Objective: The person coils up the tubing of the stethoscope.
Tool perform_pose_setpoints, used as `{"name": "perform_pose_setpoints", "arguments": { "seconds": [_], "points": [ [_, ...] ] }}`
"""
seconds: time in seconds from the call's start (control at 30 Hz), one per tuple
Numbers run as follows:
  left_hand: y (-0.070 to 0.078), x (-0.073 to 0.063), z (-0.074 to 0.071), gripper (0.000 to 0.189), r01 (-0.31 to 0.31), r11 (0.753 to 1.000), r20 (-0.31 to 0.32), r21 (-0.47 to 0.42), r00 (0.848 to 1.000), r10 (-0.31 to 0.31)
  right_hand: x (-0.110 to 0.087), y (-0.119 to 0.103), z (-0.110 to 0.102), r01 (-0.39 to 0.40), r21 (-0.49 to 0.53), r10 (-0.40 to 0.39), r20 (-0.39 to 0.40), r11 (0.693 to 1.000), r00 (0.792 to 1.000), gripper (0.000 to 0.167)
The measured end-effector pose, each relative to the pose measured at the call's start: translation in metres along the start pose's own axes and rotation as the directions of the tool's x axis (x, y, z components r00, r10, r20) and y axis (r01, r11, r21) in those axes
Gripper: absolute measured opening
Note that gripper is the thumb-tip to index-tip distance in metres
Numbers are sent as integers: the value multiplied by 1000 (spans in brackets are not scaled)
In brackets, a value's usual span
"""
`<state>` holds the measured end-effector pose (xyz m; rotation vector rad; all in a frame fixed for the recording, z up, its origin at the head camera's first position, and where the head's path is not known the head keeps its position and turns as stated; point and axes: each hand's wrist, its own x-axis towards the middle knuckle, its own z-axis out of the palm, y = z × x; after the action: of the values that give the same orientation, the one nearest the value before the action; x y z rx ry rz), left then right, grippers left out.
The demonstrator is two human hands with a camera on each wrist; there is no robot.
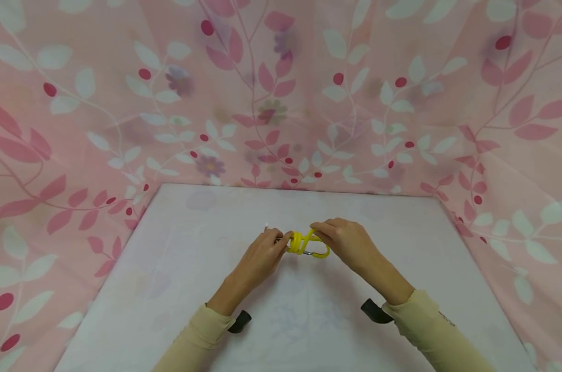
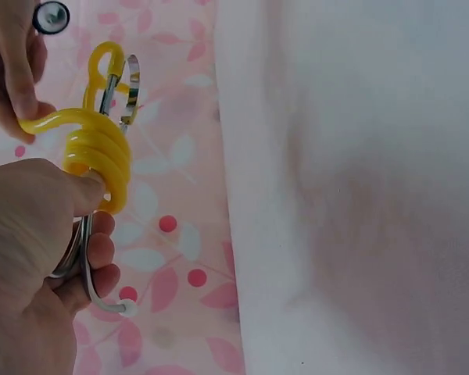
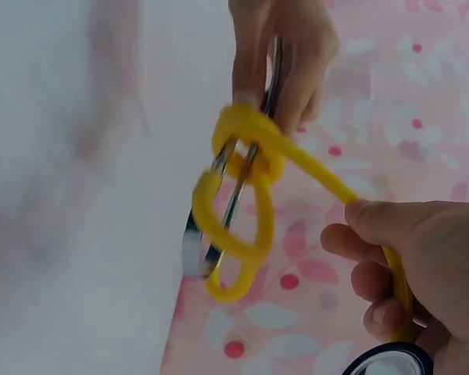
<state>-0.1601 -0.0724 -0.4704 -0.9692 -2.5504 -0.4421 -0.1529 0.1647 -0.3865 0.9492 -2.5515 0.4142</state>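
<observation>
- Left hand (image 1: 264, 252) grips the stethoscope (image 1: 297, 243) by its metal ear tubes (image 2: 87, 244), just below the wound coil (image 2: 105, 150), up above the white table (image 1: 309, 336).
- Right hand (image 1: 348, 242) pinches the yellow tubing (image 3: 319, 169), chest piece (image 3: 391, 362) just beside the palm.
- I'd judge it light, the tubing soft and springy, the metal stiff.
- Safest hold: coil and metal together, though blur hides the far loop (image 3: 259, 234).

Pink leaf-print cloth (image 1: 309, 103) — around white table (image 1: 178, 248)
</observation>
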Motion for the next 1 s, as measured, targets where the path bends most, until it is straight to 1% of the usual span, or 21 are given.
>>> {"name": "perform_pose_setpoints", "arguments": {
  "seconds": [0.13,0.2,0.3,0.43,0.53,0.73,0.8,0.87,0.93,1.0],
  "points": [
    [5,-1,-5,49,-50,998,-18,-31,999,50,8,17,-1,-25,46,22,67,999,997,23],
    [6,-1,-7,49,-80,996,-30,-45,996,79,10,26,0,-43,109,31,108,993,994,24],
    [7,-1,-10,49,-121,991,-48,-57,992,118,12,39,2,-87,241,47,167,967,985,23],
    [7,-1,-13,49,-151,985,-64,-86,987,146,10,52,10,-137,395,53,218,908,975,21],
    [7,-1,-13,49,-159,981,-66,-113,986,152,7,60,17,-154,462,50,228,873,972,21],
    [6,-3,-11,50,-155,973,-54,-172,988,148,-3,69,32,-175,577,49,226,798,973,23],
    [7,-4,-10,50,-158,972,-48,-177,987,152,-6,71,37,-197,612,59,238,766,970,24],
    [6,-4,-10,51,-165,969,-53,-185,986,157,-10,71,43,-223,649,73,250,728,966,25],
    [6,-4,-10,52,-169,964,-72,-204,985,158,-14,71,51,-244,688,87,255,683,963,26],
    [6,-4,-10,53,-168,960,-99,-223,984,149,-18,69,59,-255,716,101,251,650,963,27]
  ]
}}
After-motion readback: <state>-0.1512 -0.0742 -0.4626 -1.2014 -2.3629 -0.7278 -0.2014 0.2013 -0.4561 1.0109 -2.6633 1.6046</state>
